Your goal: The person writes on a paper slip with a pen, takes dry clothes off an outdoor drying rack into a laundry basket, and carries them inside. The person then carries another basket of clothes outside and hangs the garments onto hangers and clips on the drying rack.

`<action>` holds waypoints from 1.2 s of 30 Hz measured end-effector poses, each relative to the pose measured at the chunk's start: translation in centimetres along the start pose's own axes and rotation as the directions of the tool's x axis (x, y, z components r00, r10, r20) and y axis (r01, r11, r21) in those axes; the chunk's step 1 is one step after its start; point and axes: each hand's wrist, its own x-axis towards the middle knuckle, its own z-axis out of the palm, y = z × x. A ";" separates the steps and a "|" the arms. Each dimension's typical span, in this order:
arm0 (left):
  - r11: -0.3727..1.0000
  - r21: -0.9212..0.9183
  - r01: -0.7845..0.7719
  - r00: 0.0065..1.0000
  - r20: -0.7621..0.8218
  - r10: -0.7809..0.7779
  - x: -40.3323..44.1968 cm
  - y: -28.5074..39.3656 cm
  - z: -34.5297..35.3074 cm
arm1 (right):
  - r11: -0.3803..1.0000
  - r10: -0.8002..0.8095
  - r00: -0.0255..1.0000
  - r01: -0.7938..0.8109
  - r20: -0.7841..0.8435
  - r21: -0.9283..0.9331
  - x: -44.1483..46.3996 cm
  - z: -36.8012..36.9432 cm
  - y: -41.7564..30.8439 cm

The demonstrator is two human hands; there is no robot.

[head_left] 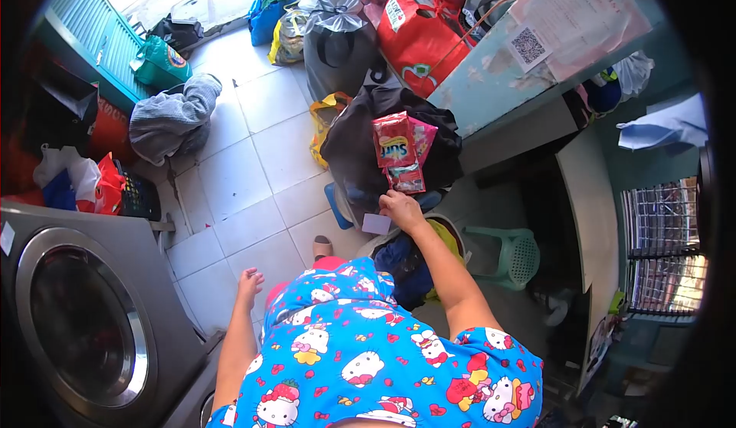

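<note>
My right hand (402,211) is closed on a small pale card (376,224), its fingers pressed together at the card's upper edge. Just beyond it, red Surf packets (395,141) and a pink packet (422,138) lie on a large black bag (349,152). My left hand (249,284) hangs over the tiled floor to the left, holding nothing, its fingers partly curled and apart. Below my right hand, dark and yellow clothes (406,263) fill a round container.
A front-loading machine (80,317) stands at the left. Several filled bags, among them a red one (414,33) and a grey one (337,52), line the far side. A green plastic stool (517,255) and a counter (498,68) are at the right.
</note>
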 end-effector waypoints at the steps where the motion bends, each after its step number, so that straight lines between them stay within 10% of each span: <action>1: 1.000 0.001 0.016 1.000 -0.019 -0.016 0.5 -0.1 0.0 | 1.000 0.009 1.000 -0.009 0.007 0.017 0.1 -0.1 0.0; 16: 0.992 0.049 0.117 0.993 -0.033 -0.115 7.2 7.5 -0.7 | 0.968 0.251 0.939 -0.241 -0.237 0.073 -1.0 0.8 -2.1; 30: 0.980 0.200 -0.020 0.995 0.104 0.000 19.1 21.9 -9.8 | 0.932 0.356 0.916 -0.333 0.185 -0.142 -0.5 0.9 -2.8; 36: 0.982 0.180 -0.063 0.996 0.072 0.051 22.6 26.3 -15.6 | 0.820 0.565 0.696 -0.532 0.443 -0.210 2.1 0.5 -3.0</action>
